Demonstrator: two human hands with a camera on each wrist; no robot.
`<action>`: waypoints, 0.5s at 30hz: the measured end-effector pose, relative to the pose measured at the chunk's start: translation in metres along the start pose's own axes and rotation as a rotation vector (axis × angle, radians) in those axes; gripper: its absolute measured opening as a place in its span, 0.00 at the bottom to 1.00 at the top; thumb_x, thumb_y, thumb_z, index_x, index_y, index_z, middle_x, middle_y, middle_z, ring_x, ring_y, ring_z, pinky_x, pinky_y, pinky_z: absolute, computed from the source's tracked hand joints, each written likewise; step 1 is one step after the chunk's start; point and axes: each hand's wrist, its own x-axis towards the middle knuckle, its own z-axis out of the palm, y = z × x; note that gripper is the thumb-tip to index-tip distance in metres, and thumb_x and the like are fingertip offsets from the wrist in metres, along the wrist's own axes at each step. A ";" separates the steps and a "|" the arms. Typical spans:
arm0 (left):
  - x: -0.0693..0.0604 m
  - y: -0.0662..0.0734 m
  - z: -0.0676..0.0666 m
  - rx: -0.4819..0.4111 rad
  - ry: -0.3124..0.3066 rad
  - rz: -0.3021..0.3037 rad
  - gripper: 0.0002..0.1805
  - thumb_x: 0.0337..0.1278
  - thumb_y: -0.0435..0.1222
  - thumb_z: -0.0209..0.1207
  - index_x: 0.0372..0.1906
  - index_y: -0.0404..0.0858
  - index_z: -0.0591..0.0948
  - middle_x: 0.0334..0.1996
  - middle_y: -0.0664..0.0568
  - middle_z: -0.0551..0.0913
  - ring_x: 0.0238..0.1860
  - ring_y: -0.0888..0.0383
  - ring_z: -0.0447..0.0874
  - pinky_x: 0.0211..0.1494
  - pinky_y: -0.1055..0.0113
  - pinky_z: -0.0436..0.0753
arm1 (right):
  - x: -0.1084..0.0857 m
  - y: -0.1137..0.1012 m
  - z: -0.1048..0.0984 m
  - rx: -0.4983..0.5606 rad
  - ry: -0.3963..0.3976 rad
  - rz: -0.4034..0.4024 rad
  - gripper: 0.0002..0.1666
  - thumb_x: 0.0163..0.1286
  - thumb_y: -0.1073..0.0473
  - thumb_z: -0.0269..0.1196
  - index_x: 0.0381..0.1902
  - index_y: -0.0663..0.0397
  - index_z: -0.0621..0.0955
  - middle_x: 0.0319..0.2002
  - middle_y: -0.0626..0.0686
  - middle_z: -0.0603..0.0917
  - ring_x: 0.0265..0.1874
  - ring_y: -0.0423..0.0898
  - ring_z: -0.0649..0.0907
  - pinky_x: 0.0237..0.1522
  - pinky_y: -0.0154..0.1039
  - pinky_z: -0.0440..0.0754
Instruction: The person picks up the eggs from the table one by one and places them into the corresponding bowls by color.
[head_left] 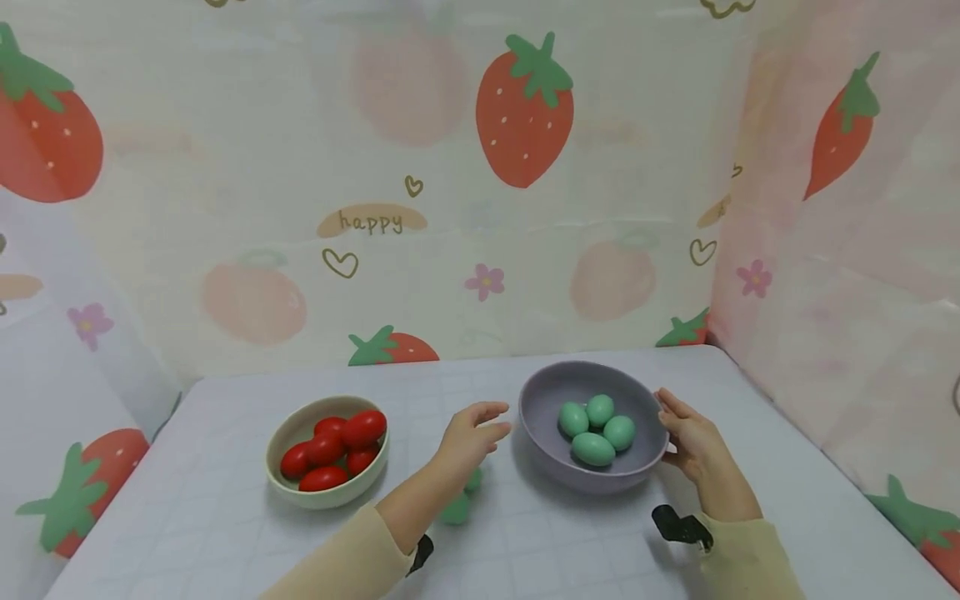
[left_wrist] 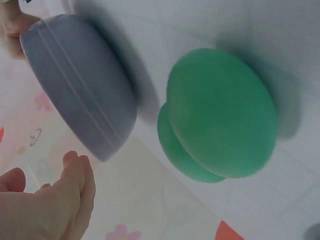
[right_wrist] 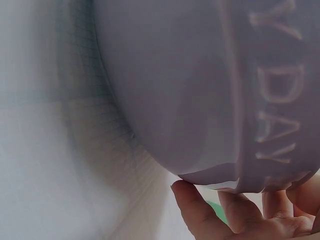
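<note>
A purple-grey bowl (head_left: 547, 454) holding several green eggs (head_left: 594, 449) stands on the right part of the table. My right hand (head_left: 697, 437) grips its right rim; in the right wrist view the fingers (right_wrist: 240, 212) lie against the outer wall. My left hand (head_left: 467, 442) hovers left of this bowl, apart from it, fingers loosely spread and holding nothing. Under the left forearm, two green eggs (left_wrist: 222, 112) rest on the table, partly hidden in the head view. Further left is a cream bowl (head_left: 330, 500) with several red egg-shaped pieces (head_left: 324, 448).
A white cloth with a faint grid covers the table (head_left: 555, 550). Behind it hangs a strawberry-print sheet (head_left: 450, 283), and more printed sheeting (head_left: 847, 333) encloses the right side. Black wrist-worn devices (head_left: 681, 527) sit under the sleeves.
</note>
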 end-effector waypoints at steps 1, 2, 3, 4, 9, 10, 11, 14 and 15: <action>-0.002 -0.001 -0.001 0.014 -0.004 0.006 0.20 0.63 0.33 0.58 0.58 0.29 0.77 0.61 0.36 0.74 0.55 0.46 0.79 0.55 0.54 0.79 | -0.001 0.000 0.000 0.002 0.000 0.002 0.35 0.78 0.67 0.42 0.76 0.50 0.44 0.76 0.49 0.41 0.75 0.52 0.46 0.69 0.64 0.46; -0.005 -0.002 -0.002 0.028 -0.009 0.013 0.20 0.64 0.33 0.58 0.59 0.29 0.76 0.61 0.36 0.74 0.55 0.46 0.79 0.56 0.54 0.79 | -0.001 0.001 -0.001 0.003 0.000 0.004 0.35 0.78 0.67 0.42 0.77 0.50 0.44 0.76 0.49 0.41 0.75 0.52 0.45 0.69 0.64 0.46; -0.007 -0.002 -0.003 0.038 -0.008 0.005 0.21 0.64 0.33 0.57 0.60 0.29 0.76 0.62 0.37 0.73 0.56 0.44 0.78 0.58 0.51 0.77 | -0.002 0.002 -0.001 0.000 -0.002 0.004 0.35 0.78 0.67 0.42 0.77 0.50 0.44 0.76 0.49 0.41 0.75 0.52 0.45 0.69 0.65 0.46; -0.009 -0.003 -0.004 0.054 -0.005 0.008 0.21 0.64 0.32 0.57 0.60 0.29 0.76 0.62 0.38 0.74 0.57 0.43 0.77 0.58 0.51 0.77 | -0.003 0.003 -0.001 -0.001 -0.005 0.004 0.35 0.78 0.67 0.42 0.77 0.50 0.43 0.76 0.49 0.41 0.75 0.52 0.45 0.69 0.65 0.46; -0.020 -0.008 -0.014 0.153 0.001 0.035 0.20 0.64 0.33 0.59 0.60 0.33 0.77 0.60 0.41 0.76 0.61 0.41 0.73 0.61 0.49 0.75 | -0.004 0.004 -0.002 -0.009 -0.029 0.000 0.35 0.78 0.66 0.41 0.76 0.51 0.42 0.76 0.49 0.39 0.75 0.52 0.45 0.70 0.63 0.47; -0.021 -0.009 -0.017 0.176 -0.001 0.042 0.20 0.63 0.33 0.59 0.60 0.34 0.77 0.61 0.41 0.76 0.62 0.40 0.72 0.61 0.48 0.74 | -0.003 0.004 -0.002 -0.008 -0.032 0.001 0.35 0.78 0.66 0.41 0.76 0.51 0.42 0.76 0.49 0.39 0.75 0.52 0.44 0.70 0.63 0.47; -0.023 -0.010 -0.019 0.195 -0.004 0.049 0.20 0.63 0.33 0.59 0.60 0.35 0.78 0.61 0.41 0.76 0.62 0.40 0.71 0.62 0.46 0.73 | -0.003 0.003 -0.002 -0.009 -0.031 0.001 0.35 0.79 0.66 0.42 0.76 0.50 0.42 0.76 0.48 0.39 0.75 0.52 0.45 0.70 0.63 0.47; -0.027 -0.014 -0.026 0.236 -0.010 0.058 0.21 0.63 0.34 0.60 0.60 0.36 0.78 0.61 0.43 0.76 0.63 0.40 0.70 0.63 0.44 0.72 | -0.002 0.002 -0.002 -0.005 -0.016 0.008 0.35 0.79 0.65 0.43 0.76 0.49 0.43 0.76 0.48 0.41 0.75 0.51 0.45 0.70 0.62 0.48; -0.028 -0.015 -0.027 0.244 -0.012 0.058 0.21 0.62 0.34 0.61 0.60 0.37 0.78 0.61 0.43 0.76 0.63 0.40 0.70 0.63 0.44 0.72 | -0.003 0.002 -0.002 -0.005 -0.011 0.011 0.35 0.79 0.65 0.43 0.76 0.49 0.43 0.76 0.47 0.41 0.75 0.51 0.45 0.70 0.62 0.48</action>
